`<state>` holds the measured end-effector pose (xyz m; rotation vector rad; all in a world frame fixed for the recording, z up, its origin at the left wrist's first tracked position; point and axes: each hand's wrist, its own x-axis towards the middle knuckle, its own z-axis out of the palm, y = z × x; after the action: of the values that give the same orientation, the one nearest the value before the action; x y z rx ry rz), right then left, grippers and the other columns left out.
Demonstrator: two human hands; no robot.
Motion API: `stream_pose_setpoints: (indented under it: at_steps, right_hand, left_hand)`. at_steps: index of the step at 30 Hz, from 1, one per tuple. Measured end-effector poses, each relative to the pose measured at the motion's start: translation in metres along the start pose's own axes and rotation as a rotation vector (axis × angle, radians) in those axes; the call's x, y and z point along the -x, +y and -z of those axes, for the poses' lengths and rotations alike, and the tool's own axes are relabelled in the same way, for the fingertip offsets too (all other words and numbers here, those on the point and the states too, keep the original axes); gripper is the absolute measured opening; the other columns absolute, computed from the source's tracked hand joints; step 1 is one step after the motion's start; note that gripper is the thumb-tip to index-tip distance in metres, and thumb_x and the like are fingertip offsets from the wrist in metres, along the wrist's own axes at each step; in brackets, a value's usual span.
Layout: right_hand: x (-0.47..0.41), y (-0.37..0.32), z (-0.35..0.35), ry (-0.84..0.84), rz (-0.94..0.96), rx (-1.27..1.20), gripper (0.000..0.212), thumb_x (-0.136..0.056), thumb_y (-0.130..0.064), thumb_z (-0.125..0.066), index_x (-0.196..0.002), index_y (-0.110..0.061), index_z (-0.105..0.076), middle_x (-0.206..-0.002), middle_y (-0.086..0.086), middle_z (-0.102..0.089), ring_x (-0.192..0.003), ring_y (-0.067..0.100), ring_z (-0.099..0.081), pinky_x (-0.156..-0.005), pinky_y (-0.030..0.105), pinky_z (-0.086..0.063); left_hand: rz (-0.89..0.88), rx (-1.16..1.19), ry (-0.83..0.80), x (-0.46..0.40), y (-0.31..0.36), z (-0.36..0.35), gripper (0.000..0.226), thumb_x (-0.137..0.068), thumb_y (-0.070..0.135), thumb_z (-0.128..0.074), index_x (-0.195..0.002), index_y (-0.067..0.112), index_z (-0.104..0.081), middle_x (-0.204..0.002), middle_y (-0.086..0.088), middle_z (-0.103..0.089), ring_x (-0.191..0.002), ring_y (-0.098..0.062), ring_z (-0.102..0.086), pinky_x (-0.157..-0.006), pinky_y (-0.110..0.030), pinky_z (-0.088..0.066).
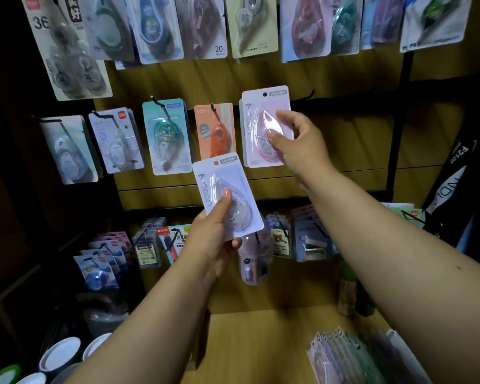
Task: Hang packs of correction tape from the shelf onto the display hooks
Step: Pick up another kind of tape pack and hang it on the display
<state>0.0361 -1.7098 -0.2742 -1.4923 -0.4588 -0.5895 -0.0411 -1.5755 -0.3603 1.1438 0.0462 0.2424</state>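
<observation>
**Two correction tape packs in our hands at the hook wall**

Far to the left of both grips we see a grey-blue pack [68,151] and a pale pack with a red logo [116,141] hanging on black hooks. Next come a teal pack [166,137] and an orange pack [215,131], just above and left of what our left hand [211,236] holds.

Our left hand grips a lilac pack [227,198] by its lower end, thumb curled over the clear blister, fingers wrapped behind the card. The card is pale lilac, tilted with its top leaning left, with a round hang hole showing orange near the top, a grey brand tab beside it, and a teardrop-shaped clear dispenser under the plastic.

Up and to the right of that grip, our right hand [297,139] pinches a pink pack [266,126] at its right edge, thumb on the blister front and fingers behind. It is the same design in soft pink, nearly upright, its dark hang hole at the top, and "20" printed at the lower left corner. It sits against the wooden back panel [358,128], level with the hook row; whether the hole is on a hook we cannot tell.

Below and right of the right hand, a row of packs [344,356] lies on the wooden shelf [261,342]
</observation>
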Motion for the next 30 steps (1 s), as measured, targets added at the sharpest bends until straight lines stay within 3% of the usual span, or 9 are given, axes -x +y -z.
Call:
stream_pose_setpoints:
  at_steps: [9, 14, 18, 22, 25, 27, 30]
  right_hand:
    - [-0.011, 0.016, -0.01, -0.016, -0.036, 0.137, 0.048, -0.09, -0.022, -0.063, -0.136, -0.019, -0.05, -0.135, 0.004, -0.051, -0.113, 0.016, -0.055, -0.098, 0.039, -0.052]
    - [-0.02, 0.018, -0.015, -0.105, -0.084, 0.362, 0.056, -0.096, -0.035, -0.051, -0.148, -0.03, -0.03, -0.134, 0.007, -0.035, -0.101, 0.016, -0.048, -0.085, 0.024, -0.047]
    - [-0.021, 0.018, -0.016, -0.181, -0.159, 0.449, 0.061, -0.096, -0.051, -0.041, -0.151, -0.037, -0.018, -0.143, 0.006, -0.025, -0.126, 0.025, -0.041, -0.095, 0.027, -0.039]
    - [-0.004, 0.019, -0.01, -0.127, -0.074, 0.503, 0.061, -0.094, -0.052, -0.043, -0.149, -0.038, -0.02, -0.143, 0.002, -0.028, -0.133, 0.021, -0.026, -0.098, 0.026, -0.026]
    - [0.022, 0.022, -0.006, -0.19, -0.067, 0.326, 0.061, -0.092, -0.045, -0.052, -0.147, -0.037, -0.026, -0.127, 0.005, -0.049, -0.116, 0.019, -0.05, -0.098, 0.032, -0.041]
    - [0.042, 0.022, -0.005, -0.285, -0.106, 0.207, 0.067, -0.09, -0.04, -0.059, -0.147, -0.034, -0.025, -0.105, 0.004, -0.062, -0.097, 0.016, -0.061, -0.085, 0.033, -0.05]
    - [0.065, 0.028, -0.003, -0.39, -0.14, 0.109, 0.074, -0.085, -0.026, -0.069, -0.145, -0.031, -0.026, -0.086, 0.002, -0.065, -0.077, 0.007, -0.065, -0.071, 0.024, -0.051]
  left_hand:
    - [-0.009, 0.008, 0.035, -0.002, -0.002, 0.005, 0.02, -0.09, 0.036, -0.062, -0.099, 0.018, -0.064, -0.074, 0.002, -0.072, -0.055, -0.011, -0.066, -0.035, -0.017, -0.034]
    - [0.017, 0.039, 0.057, -0.005, -0.003, 0.008, 0.033, -0.09, 0.049, -0.057, -0.101, 0.018, -0.063, -0.072, 0.004, -0.073, -0.057, -0.011, -0.069, -0.043, -0.02, -0.038]
    - [0.027, 0.079, 0.073, -0.005, -0.001, 0.006, 0.029, -0.094, 0.048, -0.051, -0.097, 0.022, -0.063, -0.066, 0.007, -0.074, -0.053, -0.008, -0.069, -0.06, -0.027, -0.04]
    - [0.003, 0.042, 0.055, -0.004, 0.001, 0.006, 0.03, -0.095, 0.049, -0.049, -0.1, 0.024, -0.063, -0.07, 0.009, -0.074, -0.054, -0.006, -0.068, -0.047, -0.021, -0.041]
    - [-0.011, 0.041, 0.037, -0.003, 0.0, 0.003, 0.032, -0.095, 0.049, -0.05, -0.104, 0.023, -0.064, -0.075, 0.008, -0.074, -0.056, -0.008, -0.067, -0.043, -0.02, -0.039]
    - [-0.028, 0.045, 0.013, -0.002, 0.0, 0.001, 0.033, -0.095, 0.049, -0.049, -0.105, 0.022, -0.065, -0.079, 0.005, -0.075, -0.06, -0.011, -0.067, -0.048, -0.022, -0.039]
    - [-0.035, 0.043, -0.031, 0.0, 0.0, -0.004, 0.036, -0.096, 0.048, -0.048, -0.107, 0.02, -0.067, -0.085, 0.0, -0.076, -0.067, -0.016, -0.069, -0.055, -0.026, -0.04]
